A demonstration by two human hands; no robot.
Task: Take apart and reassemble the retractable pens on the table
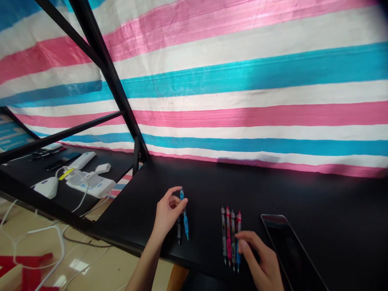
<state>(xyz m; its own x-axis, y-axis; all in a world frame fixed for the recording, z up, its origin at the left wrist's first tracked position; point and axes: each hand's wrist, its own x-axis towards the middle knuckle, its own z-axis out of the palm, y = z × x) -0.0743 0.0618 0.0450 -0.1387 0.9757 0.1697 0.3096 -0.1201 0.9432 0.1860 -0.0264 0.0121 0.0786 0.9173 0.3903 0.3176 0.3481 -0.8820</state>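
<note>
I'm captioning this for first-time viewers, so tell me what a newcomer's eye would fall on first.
First, the pink, white and blue striped plastic sheet filling the upper view behind the black table. Next, on the table's near side, a blue click pen at the left hand's fingers, and the right hand at the rightmost of four pens lined up side by side.

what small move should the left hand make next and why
Perhaps line the blue pen up with the dark pen beside it: the left hand pinches its upper end, the two slant differently, and the four pens by the right hand lie side by side.
</note>
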